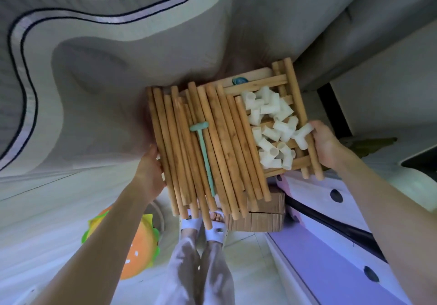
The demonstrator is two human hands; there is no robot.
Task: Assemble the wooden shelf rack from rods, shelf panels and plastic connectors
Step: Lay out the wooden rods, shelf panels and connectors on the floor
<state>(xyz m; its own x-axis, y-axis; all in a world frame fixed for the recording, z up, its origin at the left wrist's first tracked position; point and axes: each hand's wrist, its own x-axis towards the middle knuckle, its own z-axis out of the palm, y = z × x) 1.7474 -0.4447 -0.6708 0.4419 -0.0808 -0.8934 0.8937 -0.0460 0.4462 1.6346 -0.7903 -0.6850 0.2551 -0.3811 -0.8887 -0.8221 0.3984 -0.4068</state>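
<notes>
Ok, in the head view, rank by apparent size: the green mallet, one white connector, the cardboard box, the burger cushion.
1. burger cushion
2. cardboard box, partly hidden, so its rank against the cushion is unsure
3. green mallet
4. white connector

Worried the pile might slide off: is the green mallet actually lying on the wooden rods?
Touching. The head view shows the green mallet lying flat along the wooden rods, with no gap visible.
</notes>
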